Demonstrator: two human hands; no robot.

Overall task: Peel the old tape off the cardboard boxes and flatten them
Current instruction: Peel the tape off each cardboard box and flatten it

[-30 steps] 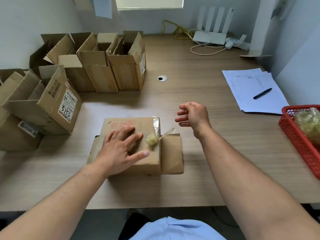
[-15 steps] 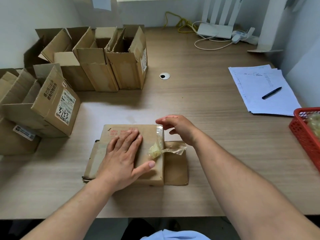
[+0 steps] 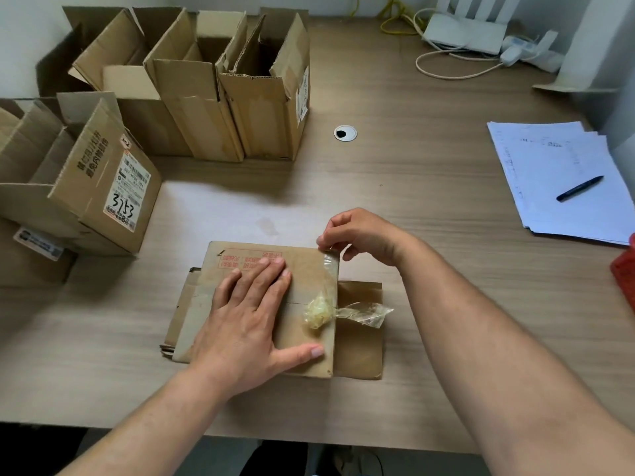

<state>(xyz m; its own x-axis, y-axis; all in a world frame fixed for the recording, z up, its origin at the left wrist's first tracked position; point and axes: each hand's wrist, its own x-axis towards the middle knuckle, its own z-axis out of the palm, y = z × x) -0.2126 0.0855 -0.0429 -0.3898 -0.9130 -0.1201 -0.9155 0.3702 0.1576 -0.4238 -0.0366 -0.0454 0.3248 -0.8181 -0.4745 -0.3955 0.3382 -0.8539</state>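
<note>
Left hand (image 3: pixel 247 324) flat on flattened box (image 3: pixel 202 304), right hand (image 3: pixel 360 235) pinching tape (image 3: pixel 330 274), red basket (image 3: pixel 624 269) cut off

Left of where the right hand (image 3: pixel 362 235) pinches the tape (image 3: pixel 330 267), the left hand (image 3: pixel 245 324) hides the flattened box (image 3: pixel 305 280) middle; far right, the frame edge crops the red basket (image 3: pixel 624 280).

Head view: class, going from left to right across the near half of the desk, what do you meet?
Box labelled 3153 → left hand pressing the flattened box → right hand pinching the tape → paper stack → red basket.
</note>
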